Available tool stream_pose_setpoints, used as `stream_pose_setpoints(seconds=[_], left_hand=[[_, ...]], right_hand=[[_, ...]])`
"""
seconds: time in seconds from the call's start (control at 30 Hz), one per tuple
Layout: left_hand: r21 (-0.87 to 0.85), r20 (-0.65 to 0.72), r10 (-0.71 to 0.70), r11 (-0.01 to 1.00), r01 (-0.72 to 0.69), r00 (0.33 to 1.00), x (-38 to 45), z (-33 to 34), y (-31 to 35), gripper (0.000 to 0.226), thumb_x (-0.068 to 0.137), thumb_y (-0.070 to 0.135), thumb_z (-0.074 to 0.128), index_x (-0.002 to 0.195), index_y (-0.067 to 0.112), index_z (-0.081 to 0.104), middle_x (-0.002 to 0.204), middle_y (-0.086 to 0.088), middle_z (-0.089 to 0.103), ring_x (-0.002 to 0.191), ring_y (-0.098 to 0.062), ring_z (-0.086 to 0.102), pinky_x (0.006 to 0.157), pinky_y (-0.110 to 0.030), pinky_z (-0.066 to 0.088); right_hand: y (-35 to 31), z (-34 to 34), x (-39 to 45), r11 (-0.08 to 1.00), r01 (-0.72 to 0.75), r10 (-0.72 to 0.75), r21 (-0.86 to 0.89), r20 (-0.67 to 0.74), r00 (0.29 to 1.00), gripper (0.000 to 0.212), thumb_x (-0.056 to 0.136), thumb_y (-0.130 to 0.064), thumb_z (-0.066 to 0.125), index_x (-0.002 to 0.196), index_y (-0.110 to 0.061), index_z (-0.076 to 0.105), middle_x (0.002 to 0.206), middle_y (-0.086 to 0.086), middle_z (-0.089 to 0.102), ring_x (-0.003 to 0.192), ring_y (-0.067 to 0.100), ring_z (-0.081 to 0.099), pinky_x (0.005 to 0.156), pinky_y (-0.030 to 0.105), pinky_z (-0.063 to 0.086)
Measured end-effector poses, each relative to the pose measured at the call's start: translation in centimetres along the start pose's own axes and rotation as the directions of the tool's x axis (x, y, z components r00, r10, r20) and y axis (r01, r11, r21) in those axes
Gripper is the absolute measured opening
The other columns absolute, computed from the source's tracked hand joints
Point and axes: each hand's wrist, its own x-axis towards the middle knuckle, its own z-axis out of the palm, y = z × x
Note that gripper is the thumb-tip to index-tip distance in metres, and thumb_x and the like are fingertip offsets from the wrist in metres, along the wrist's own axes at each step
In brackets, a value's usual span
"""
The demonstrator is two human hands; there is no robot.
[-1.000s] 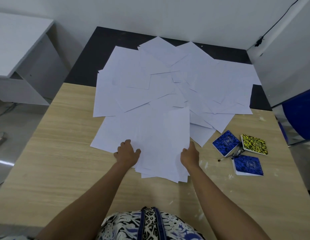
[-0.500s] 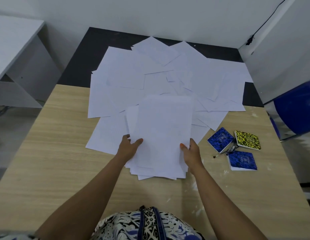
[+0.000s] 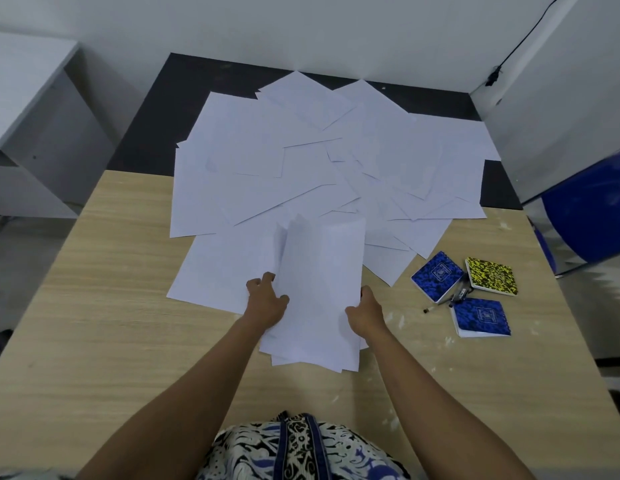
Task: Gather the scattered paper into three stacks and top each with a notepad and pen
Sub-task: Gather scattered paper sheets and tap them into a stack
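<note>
A gathered bundle of sheets point(image 3: 319, 289) is held at the middle of the counter's near half, its far end raised and curling, its near corners fanned unevenly over the wood. The left hand point(image 3: 265, 301) grips its left edge, thumb on top and fingers curled under out of sight; the right hand point(image 3: 365, 313) clamps the right edge the same way, its fingers hidden beneath the paper. How many sheets the bundle holds cannot be made out.

Beyond it the scattered paper point(image 3: 301, 161) overlaps in a wide fan, running from the wooden counter point(image 3: 111, 323) onto a dark surface point(image 3: 156, 109) at the far edge and hiding the seam between them.

Toward the right edge lie two blue notepads point(image 3: 436, 275) point(image 3: 481, 317) and a yellow notepad point(image 3: 491, 279), close together; the pens point(image 3: 453, 299) between them are small and partly covered. Bare wood lies open along the left side and the near edge.
</note>
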Motion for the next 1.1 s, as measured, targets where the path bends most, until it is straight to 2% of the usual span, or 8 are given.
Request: stream_pose_setpoints(seconds=[0.2, 0.4, 0.47, 0.6, 0.77, 0.83, 1.0, 1.1], left_hand=[[0.081, -0.089, -0.087, 0.992, 0.094, 0.992, -0.2, 0.1, -0.2, 0.057, 0.091, 0.026, 0.06, 0.14, 0.016, 0.033, 0.149, -0.016, 0.016, 0.135, -0.037, 0.018, 0.104, -0.046, 0.031], [-0.024, -0.073, -0.081, 0.997, 0.079, 0.994, -0.1, -0.6, -0.3, 0.058, 0.09, 0.02, 0.064, 0.136, 0.002, 0.033, 0.139, -0.02, 0.032, 0.117, -0.036, 0.048, 0.098, -0.037, 0.039], [-0.004, -0.072, -0.099, 0.995, 0.098, 0.993, 0.0, -0.8, 0.0, 0.06, 0.091, 0.024, 0.063, 0.137, 0.003, 0.032, 0.135, -0.02, 0.042, 0.121, -0.036, 0.045, 0.099, -0.038, 0.039], [0.086, -0.118, -0.166, 0.981, 0.176, 0.979, -0.2, -0.4, 0.9, 0.057, 0.091, 0.025, 0.062, 0.135, 0.005, 0.031, 0.139, -0.02, 0.03, 0.126, -0.038, 0.033, 0.101, -0.039, 0.033], [-0.092, -0.036, -0.162, 0.983, 0.158, 0.986, 0.2, -1.1, 0.6, 0.06, 0.089, 0.021, 0.063, 0.134, 0.001, 0.029, 0.134, -0.02, 0.042, 0.118, -0.037, 0.05, 0.099, -0.044, 0.044], [-0.129, -0.052, -0.166, 0.979, 0.158, 0.985, 0.2, -1.5, 0.2, 0.056, 0.088, 0.022, 0.064, 0.13, 0.003, 0.032, 0.128, -0.016, 0.051, 0.113, -0.035, 0.054, 0.1, -0.047, 0.043], [-0.401, -0.233, -0.113, 0.916, 0.011, 0.966, -0.9, -2.7, 0.0, 0.043, 0.09, 0.011, 0.06, 0.127, 0.003, 0.039, 0.115, -0.012, 0.054, 0.095, -0.023, 0.053, 0.079, -0.031, 0.045], [-0.477, -0.381, -0.067, 0.869, -0.134, 0.922, -1.5, -4.3, 0.4, 0.033, 0.089, 0.01, 0.058, 0.12, 0.005, 0.05, 0.105, -0.003, 0.058, 0.094, -0.021, 0.056, 0.074, -0.026, 0.042]], right_hand=[[0.2, 0.1, -0.9, 0.988, 0.144, -0.143, 0.062, -0.026, 0.989, 0.033, 0.089, 0.003, 0.045, 0.116, -0.015, 0.052, 0.098, -0.005, 0.059, 0.086, 0.016, 0.057, 0.066, 0.018, 0.044], [-0.6, 0.4, 0.0, 0.983, 0.169, -0.168, -0.072, 0.023, 0.986, 0.04, 0.092, -0.007, 0.051, 0.131, -0.018, 0.05, 0.124, 0.006, 0.052, 0.114, 0.022, 0.051, 0.086, 0.027, 0.041], [-1.0, 0.6, 0.5, 0.975, 0.132, -0.128, -0.178, 0.034, 0.991, 0.043, 0.092, -0.01, 0.051, 0.134, -0.02, 0.046, 0.128, 0.011, 0.042, 0.117, 0.03, 0.045, 0.087, 0.029, 0.039], [-1.9, 0.4, 0.8, 0.973, 0.106, -0.091, -0.207, 0.081, 0.993, 0.046, 0.092, -0.009, 0.05, 0.136, -0.02, 0.043, 0.127, 0.008, 0.029, 0.102, 0.026, 0.046, 0.083, 0.025, 0.038], [-2.1, 0.5, 0.7, 0.973, 0.144, -0.122, -0.178, 0.13, 0.984, 0.039, 0.081, -0.016, 0.06, 0.117, -0.029, 0.052, 0.117, 0.002, 0.054, 0.102, 0.027, 0.054, 0.085, 0.035, 0.05], [-2.6, 0.6, 0.1, 0.978, 0.188, -0.176, -0.089, 0.133, 0.975, 0.033, 0.081, -0.01, 0.058, 0.109, -0.025, 0.053, 0.109, -0.004, 0.059, 0.101, 0.022, 0.056, 0.076, 0.029, 0.048], [-6.4, 1.1, -1.7, 0.931, 0.365, -0.366, 0.034, 0.122, 0.923, 0.025, 0.083, 0.001, 0.054, 0.099, -0.018, 0.053, 0.088, -0.009, 0.059, 0.068, 0.005, 0.053, 0.054, 0.009, 0.039], [-9.1, 0.7, -2.5, 0.883, 0.46, -0.467, 0.087, 0.097, 0.879, 0.031, 0.083, 0.002, 0.055, 0.105, -0.02, 0.052, 0.088, -0.015, 0.058, 0.072, 0.004, 0.055, 0.057, 0.006, 0.041]])
